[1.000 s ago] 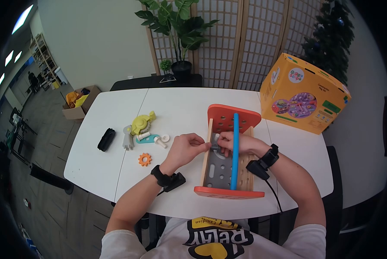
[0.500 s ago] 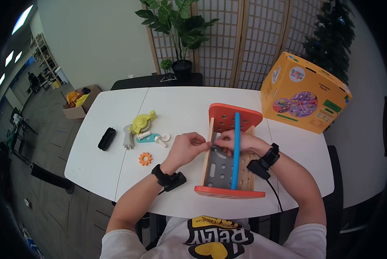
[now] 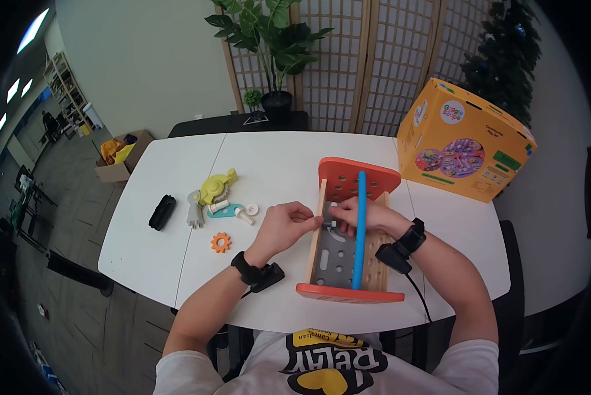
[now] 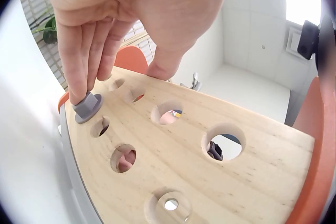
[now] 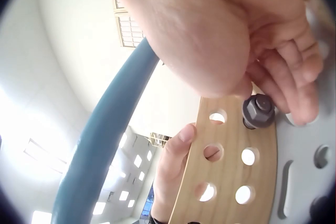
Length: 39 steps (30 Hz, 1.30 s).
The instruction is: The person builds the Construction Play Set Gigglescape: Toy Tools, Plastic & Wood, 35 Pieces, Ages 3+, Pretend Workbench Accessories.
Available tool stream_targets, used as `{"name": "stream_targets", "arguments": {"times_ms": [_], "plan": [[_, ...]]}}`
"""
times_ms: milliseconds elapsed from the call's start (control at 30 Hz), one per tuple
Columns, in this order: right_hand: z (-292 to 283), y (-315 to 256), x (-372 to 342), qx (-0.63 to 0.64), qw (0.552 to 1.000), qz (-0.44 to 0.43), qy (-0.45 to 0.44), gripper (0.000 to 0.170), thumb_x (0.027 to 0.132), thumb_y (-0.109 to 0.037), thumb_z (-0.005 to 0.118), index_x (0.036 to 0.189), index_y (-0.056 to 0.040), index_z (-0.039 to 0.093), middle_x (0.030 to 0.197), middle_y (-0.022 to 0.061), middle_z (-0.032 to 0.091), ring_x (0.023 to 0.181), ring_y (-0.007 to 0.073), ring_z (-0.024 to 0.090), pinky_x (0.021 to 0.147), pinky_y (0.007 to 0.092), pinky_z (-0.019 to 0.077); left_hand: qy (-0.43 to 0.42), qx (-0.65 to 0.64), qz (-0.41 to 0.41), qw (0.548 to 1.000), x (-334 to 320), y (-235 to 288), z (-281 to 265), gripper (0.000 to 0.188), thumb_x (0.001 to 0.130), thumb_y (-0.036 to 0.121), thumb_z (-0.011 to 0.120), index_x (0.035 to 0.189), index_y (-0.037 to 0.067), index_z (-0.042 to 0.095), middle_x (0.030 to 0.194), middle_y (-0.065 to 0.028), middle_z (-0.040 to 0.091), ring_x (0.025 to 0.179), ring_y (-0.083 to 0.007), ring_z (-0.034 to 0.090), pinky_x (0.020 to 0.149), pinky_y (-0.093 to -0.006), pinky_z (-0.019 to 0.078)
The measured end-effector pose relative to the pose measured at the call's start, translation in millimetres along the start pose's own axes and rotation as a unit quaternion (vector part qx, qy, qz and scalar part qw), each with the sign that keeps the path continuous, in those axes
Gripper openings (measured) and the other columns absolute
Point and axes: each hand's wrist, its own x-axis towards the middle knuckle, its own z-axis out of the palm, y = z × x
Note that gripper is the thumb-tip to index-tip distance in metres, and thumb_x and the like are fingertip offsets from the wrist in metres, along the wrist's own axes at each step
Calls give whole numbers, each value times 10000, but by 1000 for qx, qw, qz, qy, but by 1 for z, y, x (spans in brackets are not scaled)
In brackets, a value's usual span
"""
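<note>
1. Your left hand (image 3: 283,227): fingers straight, held together, tips on the bolt (image 4: 88,107) head at left of the left wrist view; thumb on the top edge of the board (image 4: 252,169). Probably a brace against the bolt backing out.
2. Your right hand (image 3: 374,217): fingers loosely bent beside the nut (image 5: 259,111), right of the right wrist view. No pinch visible; cannot tell whether they touch it. You reach beneath the blue bar (image 3: 359,243), presumably because the nut sits on the inner face.
3. Bolt runs through a board hole, nut on its end, near centre of the head view.
4. Toolbox (image 3: 350,294) stands right of centre on the table (image 3: 144,263), likely so both board faces are reachable.
5. Gear (image 3: 221,242), teal strip (image 3: 226,211) and yellow piece (image 3: 214,189) lie left of centre, apart from your hands, perhaps to leave working room.
6. Carton (image 3: 463,148): upper right.
</note>
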Motion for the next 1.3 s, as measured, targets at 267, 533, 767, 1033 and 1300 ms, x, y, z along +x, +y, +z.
{"name": "stream_targets", "arguments": {"times_ms": [267,533,767,1033,1300], "plan": [[-1,23,5,-34,979,-200,35,367,849,-285,846,990,20,699,772,70,724,675,149,685,660,270,540,3,-9,5,1000,2,-5,1,395,877,312,810,993,-59,741,902,-160,784,871,-199,771,805,-287,601],[-1,8,2,-26,998,-30,-41,322,1054,-236,573,1034,57,706,850,102,750,728,135,705,660,274,560,4,-16,11,1000,1,-4,3,376,885,292,800,984,-65,739,896,-155,784,874,-194,773,806,-283,601],[1,8,-5,6,993,-121,15,266,936,-235,748,969,22,685,806,63,722,695,132,692,605,253,529,6,-12,11,1000,2,-7,3,376,883,297,805,987,-59,740,888,-149,785,861,-189,772,793,-277,599],[-2,12,0,-34,994,-98,-45,263,967,-232,707,1000,29,708,777,95,745,698,137,701,640,279,548,8,-15,5,1000,2,-7,4,379,879,304,810,985,-53,740,884,-143,784,860,-182,770,795,-273,597],[1,7,-2,29,999,-18,-12,280,1049,-199,576,1156,44,664,887,87,727,782,127,696,698,267,550,8,-25,9,1000,1,-7,5,376,878,299,811,982,-56,742,891,-142,785,863,-182,770,804,-278,598]]}}
